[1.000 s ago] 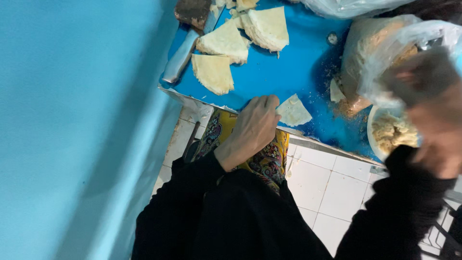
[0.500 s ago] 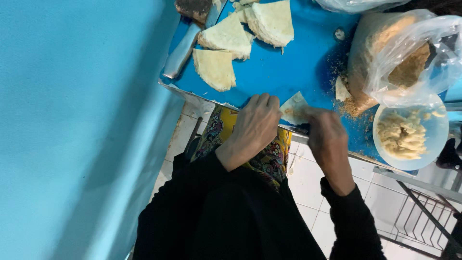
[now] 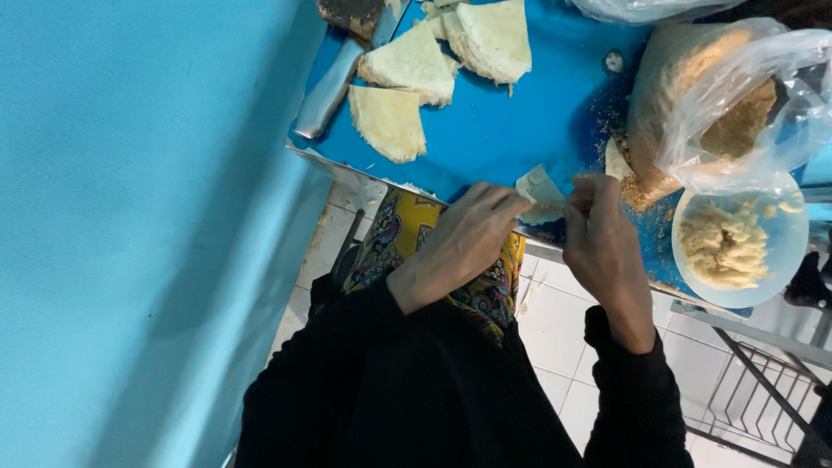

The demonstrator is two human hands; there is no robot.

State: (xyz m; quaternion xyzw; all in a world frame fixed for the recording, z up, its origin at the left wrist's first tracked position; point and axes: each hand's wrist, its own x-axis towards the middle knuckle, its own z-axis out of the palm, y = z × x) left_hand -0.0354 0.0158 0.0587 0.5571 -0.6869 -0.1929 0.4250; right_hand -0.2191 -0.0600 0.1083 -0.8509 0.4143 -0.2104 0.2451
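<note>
Left of my hands runs a plain blue wall (image 3: 130, 217), and up beyond the left hand a knife (image 3: 334, 87) lies along the edge of the blue table (image 3: 511, 130). Just past the knife sit three folded wedges of flatbread (image 3: 390, 121), close together, well apart from my fingers. My left hand (image 3: 464, 243) is at the near edge of the table, its fingertips pinched on a small pale dough piece (image 3: 539, 189). My right hand (image 3: 602, 238) is right beside it, its fingers curled onto the same piece, so both hands meet on it with the piece between them. Under my wrists a patterned yellow cloth (image 3: 451, 260) shows over black sleeves. Right of my right hand stands a plastic bag (image 3: 719, 95) of brown crumbs, some spilled at its foot. Nearer me, just beside that hand, a bowl (image 3: 737, 247) holds pale, lumpy filling.
</note>
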